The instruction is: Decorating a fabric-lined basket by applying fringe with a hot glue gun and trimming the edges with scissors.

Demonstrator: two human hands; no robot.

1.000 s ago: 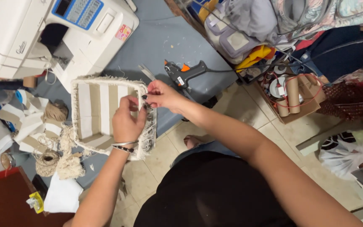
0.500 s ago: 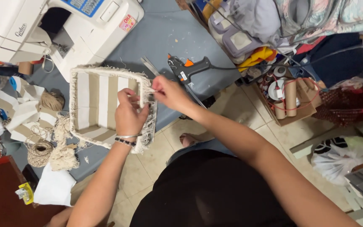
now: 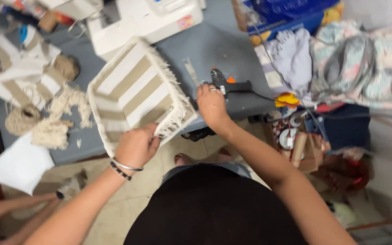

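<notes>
A square basket (image 3: 130, 88) with beige and white stripes and a cream fringe along its rim is tilted up over the grey table (image 3: 214, 50). My left hand (image 3: 137, 146) grips the basket's near fringed corner. My right hand (image 3: 211, 103) has left the basket and reaches over the table edge, fingers curled, right next to a black hot glue gun (image 3: 225, 83) with an orange trigger. Whether it touches the gun is unclear. A metal strip (image 3: 190, 71) lies just left of the gun.
A white sewing machine (image 3: 146, 18) stands at the back. Twine rolls (image 3: 21, 120), cream fringe scraps and striped fabric pieces lie left. Piled fabric (image 3: 359, 63), a box with cardboard tubes (image 3: 296, 140) and clutter fill the right. Another person's arm (image 3: 5, 215) shows bottom left.
My right hand let go of the basket's fringe and moved right toward the glue gun. My left hand tilted the basket and shifted to its near corner.
</notes>
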